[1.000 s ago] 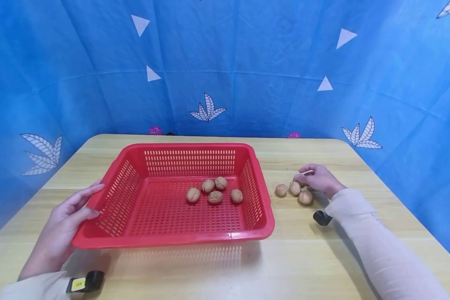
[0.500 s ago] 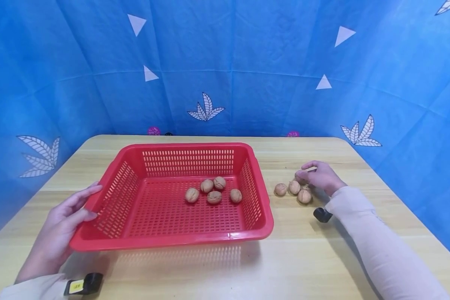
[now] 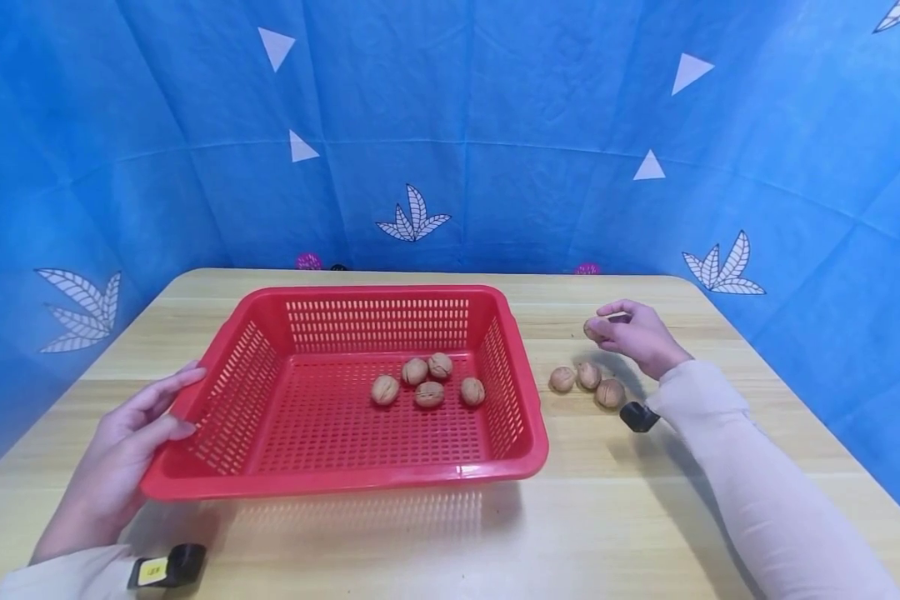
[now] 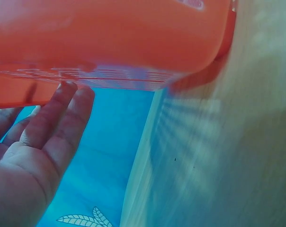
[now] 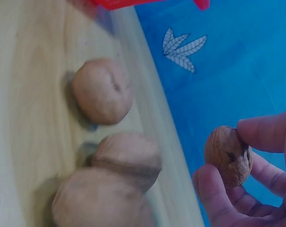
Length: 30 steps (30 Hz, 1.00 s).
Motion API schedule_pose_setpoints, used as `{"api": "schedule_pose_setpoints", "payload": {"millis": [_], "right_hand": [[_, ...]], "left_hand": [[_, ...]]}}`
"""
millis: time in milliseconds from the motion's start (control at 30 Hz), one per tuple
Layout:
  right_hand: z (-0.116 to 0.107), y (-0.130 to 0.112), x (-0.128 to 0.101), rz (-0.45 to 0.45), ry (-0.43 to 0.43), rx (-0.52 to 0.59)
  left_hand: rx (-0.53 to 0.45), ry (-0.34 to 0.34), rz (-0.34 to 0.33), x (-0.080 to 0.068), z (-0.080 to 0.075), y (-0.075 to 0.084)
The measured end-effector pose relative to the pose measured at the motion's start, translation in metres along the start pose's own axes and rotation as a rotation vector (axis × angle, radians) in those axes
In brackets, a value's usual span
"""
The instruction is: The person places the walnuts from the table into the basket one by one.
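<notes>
In the head view my right hand [image 3: 643, 337] pinches a walnut [image 5: 228, 155] between thumb and fingertips, raised above the table to the right of the basket. Just below that hand, three walnuts [image 3: 610, 393] lie close together on the tabletop. My left hand [image 3: 123, 454] holds the left side of a red plastic basket [image 3: 345, 481], thumb over the rim. From the left wrist view, its fingers [image 4: 74, 116] reach up against the basket's slotted side. Several walnuts [image 3: 429, 395] rest on the basket floor, towards its right end.
The light wooden table [image 3: 607, 533] ends at a blue patterned cloth [image 3: 465, 125] hanging behind it. The basket fills the middle left of the table, with a shadow under its near edge. Black wrist cameras [image 3: 639, 417] sit at both cuffs.
My right hand has lifted one walnut up and away from the group on the table. The left hand and the basket have stayed nearly in place.
</notes>
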State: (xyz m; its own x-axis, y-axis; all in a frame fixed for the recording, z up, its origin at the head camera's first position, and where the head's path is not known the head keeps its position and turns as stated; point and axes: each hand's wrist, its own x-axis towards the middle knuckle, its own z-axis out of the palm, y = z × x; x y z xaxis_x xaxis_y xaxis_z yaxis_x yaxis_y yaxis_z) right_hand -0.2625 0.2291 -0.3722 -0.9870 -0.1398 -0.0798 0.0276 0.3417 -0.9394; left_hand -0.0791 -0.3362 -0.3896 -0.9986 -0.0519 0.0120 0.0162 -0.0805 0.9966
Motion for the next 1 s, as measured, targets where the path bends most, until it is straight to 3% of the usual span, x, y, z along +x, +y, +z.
{"api": "schedule_pose_setpoints", "payload": {"millis": [300,1000], "right_hand": [[0.011,-0.024,0.005,-0.009,-0.010,0.080],[0.057,-0.073,0.015,-0.085,-0.067,0.138]], "left_hand": [[-0.023,-0.014,0.009,0.002,-0.002,-0.001],[0.023,0.010,-0.039,0.002,-0.002,-0.003]]}}
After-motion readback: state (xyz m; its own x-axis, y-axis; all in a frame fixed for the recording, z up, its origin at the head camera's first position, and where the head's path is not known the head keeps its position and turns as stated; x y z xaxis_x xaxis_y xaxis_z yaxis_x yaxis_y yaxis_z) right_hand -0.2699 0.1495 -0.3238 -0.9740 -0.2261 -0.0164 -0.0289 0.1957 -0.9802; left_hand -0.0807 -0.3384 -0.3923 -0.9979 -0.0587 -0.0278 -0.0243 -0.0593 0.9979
